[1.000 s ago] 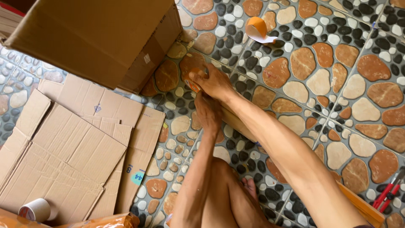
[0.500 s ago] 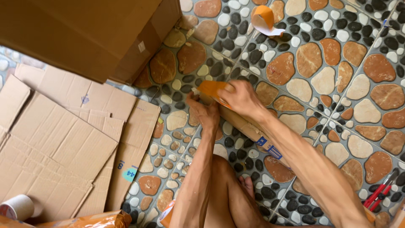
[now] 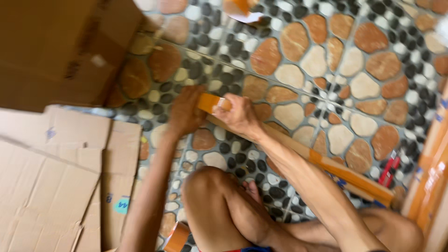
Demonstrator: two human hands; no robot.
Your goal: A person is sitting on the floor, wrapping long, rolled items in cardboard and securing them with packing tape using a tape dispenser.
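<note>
A long, narrow cardboard package (image 3: 298, 149) wrapped in orange-brown tape lies diagonally on the pebble-pattern floor. My right hand (image 3: 238, 114) grips its upper end, fingers curled over the taped tip. Beside it, my left hand (image 3: 186, 112) rests on the same end from the left side, fingers pressed against the tape. My bent knee (image 3: 205, 182) sits just below the hands. The frame is blurred by motion.
A large brown cardboard box (image 3: 60, 46) stands at the upper left. Flattened cardboard sheets (image 3: 56, 182) cover the floor at the left. A roll of tape (image 3: 177, 235) lies at the bottom edge. Red-handled pliers (image 3: 389, 168) and more taped packages (image 3: 431, 177) are at the right.
The view has swung left and closer. Both hands have shifted along the package's end, the right hand now wrapped over the taped tip and the left pressed beside it.
</note>
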